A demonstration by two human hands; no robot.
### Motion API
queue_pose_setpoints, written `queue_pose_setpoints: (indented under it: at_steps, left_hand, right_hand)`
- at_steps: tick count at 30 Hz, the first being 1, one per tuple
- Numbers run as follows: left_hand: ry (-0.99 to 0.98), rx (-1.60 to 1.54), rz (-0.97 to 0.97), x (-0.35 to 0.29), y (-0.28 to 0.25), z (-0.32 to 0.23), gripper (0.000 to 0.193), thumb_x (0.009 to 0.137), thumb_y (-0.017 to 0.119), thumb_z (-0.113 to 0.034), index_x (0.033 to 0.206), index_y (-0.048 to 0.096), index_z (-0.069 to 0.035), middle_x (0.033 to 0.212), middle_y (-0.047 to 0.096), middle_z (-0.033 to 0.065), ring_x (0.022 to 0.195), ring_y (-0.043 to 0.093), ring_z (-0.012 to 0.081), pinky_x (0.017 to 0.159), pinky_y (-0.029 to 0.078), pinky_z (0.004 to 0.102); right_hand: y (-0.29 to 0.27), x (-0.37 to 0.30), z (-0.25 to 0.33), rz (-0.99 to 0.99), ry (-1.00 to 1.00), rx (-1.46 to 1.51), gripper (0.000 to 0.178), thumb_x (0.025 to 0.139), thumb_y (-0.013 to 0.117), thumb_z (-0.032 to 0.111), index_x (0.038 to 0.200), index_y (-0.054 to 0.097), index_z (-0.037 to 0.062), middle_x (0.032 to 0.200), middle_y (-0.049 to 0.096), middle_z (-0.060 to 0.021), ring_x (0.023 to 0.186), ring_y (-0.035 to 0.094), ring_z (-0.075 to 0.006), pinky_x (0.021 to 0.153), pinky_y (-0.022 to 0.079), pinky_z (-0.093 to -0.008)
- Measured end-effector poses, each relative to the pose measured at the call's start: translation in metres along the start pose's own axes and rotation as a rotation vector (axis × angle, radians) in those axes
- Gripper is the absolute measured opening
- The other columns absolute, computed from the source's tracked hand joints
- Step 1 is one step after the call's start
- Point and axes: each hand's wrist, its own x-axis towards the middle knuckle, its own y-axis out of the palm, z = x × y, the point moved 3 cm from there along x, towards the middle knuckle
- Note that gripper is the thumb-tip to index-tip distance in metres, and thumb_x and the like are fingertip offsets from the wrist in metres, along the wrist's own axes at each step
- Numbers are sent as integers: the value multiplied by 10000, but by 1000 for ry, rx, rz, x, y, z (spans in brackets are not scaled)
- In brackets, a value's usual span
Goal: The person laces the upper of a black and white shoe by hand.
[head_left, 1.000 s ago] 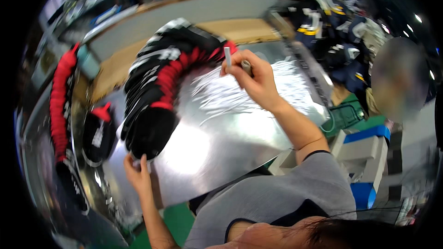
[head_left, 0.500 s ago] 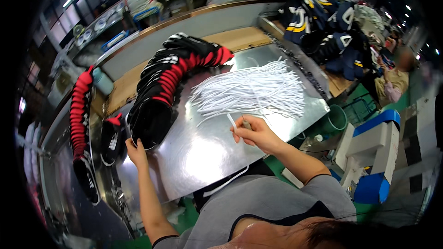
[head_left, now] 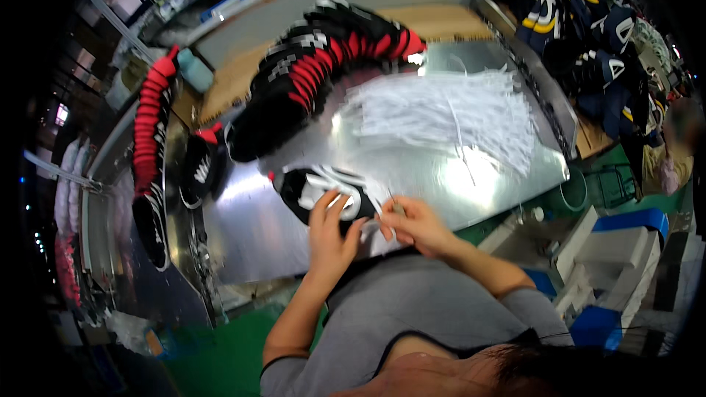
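Note:
A black shoe upper (head_left: pixel 296 195) with white trim lies flat at the near edge of the metal table (head_left: pixel 257 246). My left hand (head_left: pixel 334 235) grips it, fingers bent over its white part and thumb at the near side. At the right end of the upper, my right hand (head_left: pixel 419 226) pinches a white shoelace (head_left: pixel 381 206); a small tool with a short handle (head_left: pixel 398 208) also sits in these fingers, its tip blurred. Beyond lies a heap of white shoelaces (head_left: pixel 441 114). Left of it curves a long stack of black and red shoe uppers (head_left: pixel 294 77).
Further left stand one laced black shoe upper (head_left: pixel 197 173) and another nested row of red and black uppers (head_left: pixel 151 132). A pale blue bottle (head_left: pixel 195 70) is behind them. Dark blue uppers (head_left: pixel 548 18) pile at far right. Another person (head_left: pixel 665 169) sits at the right.
My left hand has left the stack's near end and come right with a shoe upper, now in front of me. My right hand, still holding lace and tool, has met it there. The view has shifted.

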Motion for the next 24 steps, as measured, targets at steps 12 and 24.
queue_pose_setpoints:
  at_steps: [12,24]
  left_hand:
    - [-802,-207,917,37,-17,138,528,974,525,-558,1074,675,-61,936,660,7,825,559,95,713,465,276]
    - [-804,-1073,274,38,26,42,457,1019,531,-321,1243,594,73,1222,637,152,1158,595,213,1042,438,331]
  right_hand:
    - [7,86,-44,-41,-164,-205,154,984,574,198,978,596,46,841,683,-16,552,460,-26,498,367,-195]
    - [-10,59,-11,-170,-193,-16,139,970,598,174,953,626,39,750,657,14,584,447,-10,517,351,-188]
